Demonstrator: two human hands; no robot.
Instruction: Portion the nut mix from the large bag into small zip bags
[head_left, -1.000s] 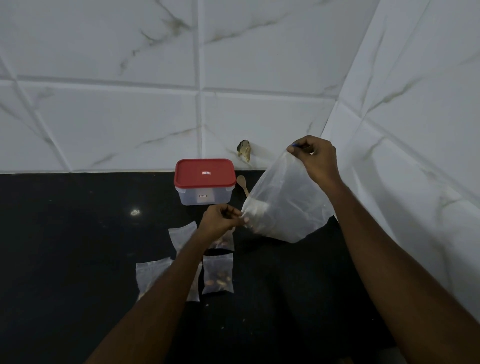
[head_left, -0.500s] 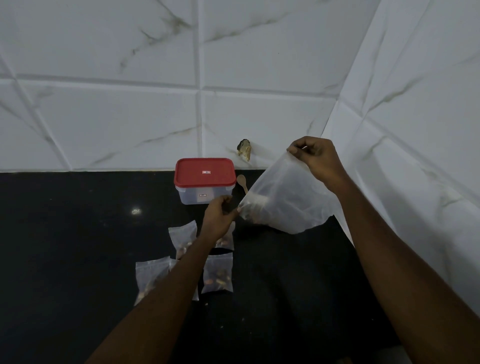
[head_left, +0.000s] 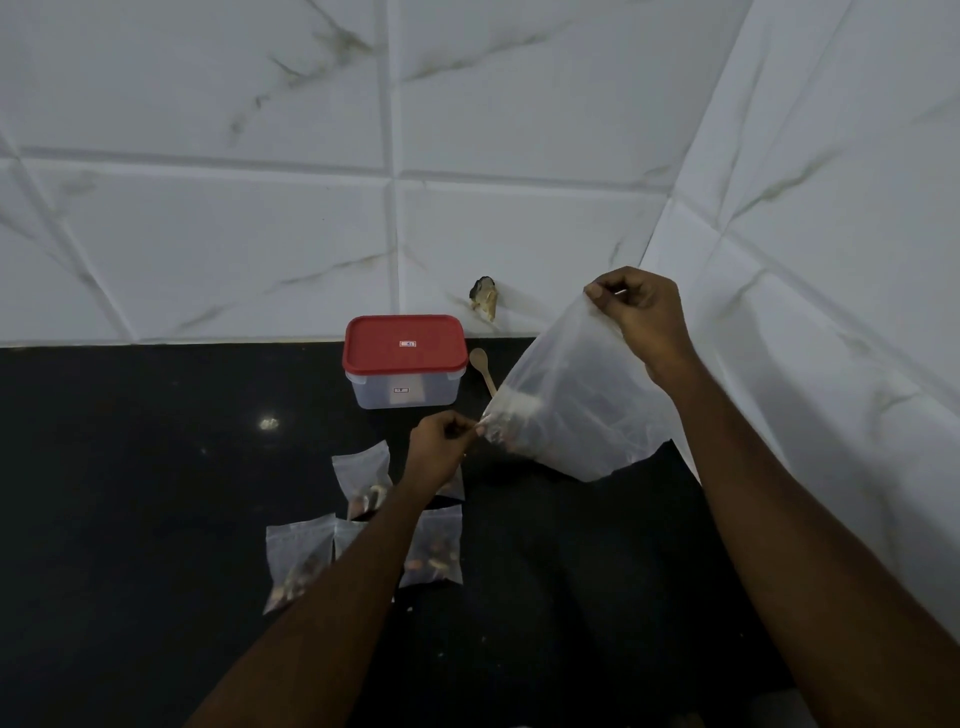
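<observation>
Head view: over the worktop's (head_left: 130, 467) back right corner, my right hand (head_left: 641, 317) pinches the high corner of the large bag (head_left: 576, 405), my left hand (head_left: 441, 452) its low corner, just behind the small zip bags (head_left: 434, 551).

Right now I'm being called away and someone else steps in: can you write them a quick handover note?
Left hand pinches the large bag at its lower corner, where the nut mix sits. Right hand grips its top corner, holding it up over the black counter.
Small zip bags lie on the counter under the left arm; three visibly hold nuts.
Done: those portions.
Left: portion the rest of the mix; no empty small bag is in view.
Red-lidded container and wooden spoon sit behind, untouched.
</observation>
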